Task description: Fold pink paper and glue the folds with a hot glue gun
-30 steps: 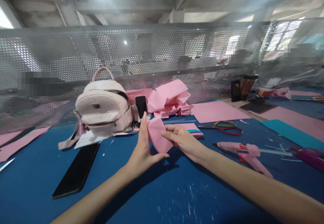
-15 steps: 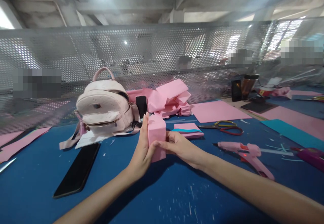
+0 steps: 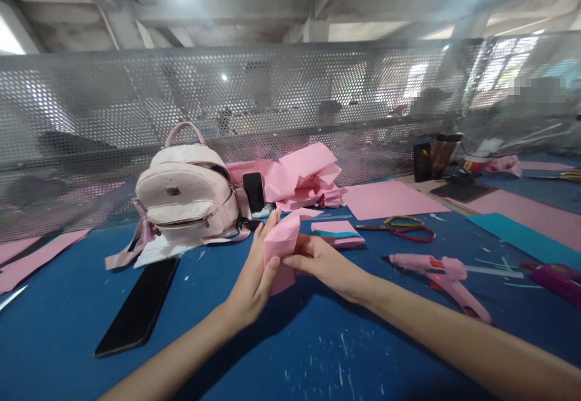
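Observation:
A folded piece of pink paper (image 3: pixel 282 241) is held between my two hands, above the blue table (image 3: pixel 218 352). My left hand (image 3: pixel 254 271) grips it from the left, thumb in front and fingers behind. From the right, my right hand (image 3: pixel 320 265) pinches its edge; some of those fingertips are hidden behind the paper. A flap stands out at the top right of the piece. Just behind my right hand lies a pink folded stack with a blue strip (image 3: pixel 338 234). Scissors with yellow and red handles (image 3: pixel 399 227) rest beside the stack.
A pink glue gun (image 3: pixel 440 268) with a red light lies to the right. A black phone (image 3: pixel 138 307) lies at left, before a pale backpack (image 3: pixel 188 189). Crumpled pink paper (image 3: pixel 304 174) sits by the perforated metal screen (image 3: pixel 272 86). Pink sheets (image 3: pixel 393 199) lie farther right.
The boxy folded pink paper now looks flatter and tilted, its top flap swung out to the right. My hands keep hold of it in nearly the same place.

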A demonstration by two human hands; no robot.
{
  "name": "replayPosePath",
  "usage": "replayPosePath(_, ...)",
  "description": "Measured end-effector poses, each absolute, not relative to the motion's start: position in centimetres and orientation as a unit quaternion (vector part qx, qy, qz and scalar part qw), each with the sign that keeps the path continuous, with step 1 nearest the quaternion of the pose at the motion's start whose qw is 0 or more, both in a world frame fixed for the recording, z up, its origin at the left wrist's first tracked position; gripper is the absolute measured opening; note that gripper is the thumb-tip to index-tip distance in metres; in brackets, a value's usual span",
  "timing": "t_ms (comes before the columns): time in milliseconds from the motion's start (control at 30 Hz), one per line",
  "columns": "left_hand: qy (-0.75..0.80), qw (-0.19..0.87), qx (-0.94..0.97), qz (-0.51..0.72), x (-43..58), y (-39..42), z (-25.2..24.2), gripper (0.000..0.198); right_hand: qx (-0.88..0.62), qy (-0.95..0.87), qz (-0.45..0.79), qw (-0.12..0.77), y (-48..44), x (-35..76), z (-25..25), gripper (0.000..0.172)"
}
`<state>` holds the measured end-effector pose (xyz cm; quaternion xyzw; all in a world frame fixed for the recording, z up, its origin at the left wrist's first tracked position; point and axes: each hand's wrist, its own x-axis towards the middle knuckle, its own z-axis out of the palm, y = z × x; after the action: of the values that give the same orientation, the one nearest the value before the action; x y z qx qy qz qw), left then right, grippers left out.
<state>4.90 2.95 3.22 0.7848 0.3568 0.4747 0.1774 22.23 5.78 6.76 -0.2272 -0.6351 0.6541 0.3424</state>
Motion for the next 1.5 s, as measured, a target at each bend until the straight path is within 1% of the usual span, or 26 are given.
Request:
replayPosePath(67, 0.355, 0.156, 0.793, 0.47, 4.8, 3.0, 3.5, 0.054, -0.227, -0.632, 0.656, 0.344, 5.7, 22.1, 6.7, 0.048)
replayPosePath(100, 0.355, 0.147, 0.794, 0.471, 4.8, 3.1, 3.6, 0.054, -0.228, -0.634, 0.653, 0.346, 5.7, 22.1, 6.6, 0.049)
replayPosePath(367, 0.335, 0.135, 0.811, 0.46, 5.0, 2.5, 3.9, 0.05, -0.244, -0.655, 0.607, 0.378, 5.3, 21.5, 6.1, 0.032)
replayPosePath(467, 0.332, 0.146, 0.813, 0.456, 4.8, 2.5, 4.0, 0.049, -0.236, -0.658, 0.602, 0.386, 5.5, 21.4, 6.3, 0.029)
replayPosePath(533, 0.339, 0.158, 0.806, 0.459, 4.7, 2.7, 4.0, 0.05, -0.232, -0.655, 0.603, 0.391, 5.7, 21.4, 6.5, 0.032)
replayPosePath(700, 0.382, 0.216, 0.767, 0.469, 4.9, 3.2, 3.4, 0.058, -0.236, -0.627, 0.615, 0.415, 5.9, 21.8, 6.6, 0.047)
replayPosePath(767, 0.391, 0.233, 0.759, 0.466, 5.0, 3.2, 2.9, 0.058, -0.24, -0.618, 0.615, 0.428, 5.8, 21.9, 6.6, 0.048)
replayPosePath(867, 0.396, 0.238, 0.759, 0.459, 5.2, 3.0, 2.4, 0.055, -0.25, -0.61, 0.609, 0.441, 5.7, 22.0, 6.6, 0.044)
replayPosePath(1033, 0.389, 0.234, 0.771, 0.447, 5.3, 2.5, 2.1, 0.052, -0.268, -0.612, 0.6, 0.439, 5.6, 21.9, 6.6, 0.033)
replayPosePath(1267, 0.384, 0.222, 0.775, 0.45, 5.2, 2.4, 1.9, 0.049, -0.288, -0.616, 0.587, 0.44, 5.8, 21.9, 6.5, 0.04)
replayPosePath(1400, 0.397, 0.225, 0.752, 0.476, 4.9, 2.5, 2.2, 0.048, -0.295, -0.634, 0.585, 0.412, 6.0, 21.9, 6.4, 0.037)
replayPosePath(1500, 0.405, 0.233, 0.739, 0.485, 4.8, 2.6, 2.5, 0.049, -0.3, -0.643, 0.58, 0.4, 6.3, 22.0, 6.3, 0.038)
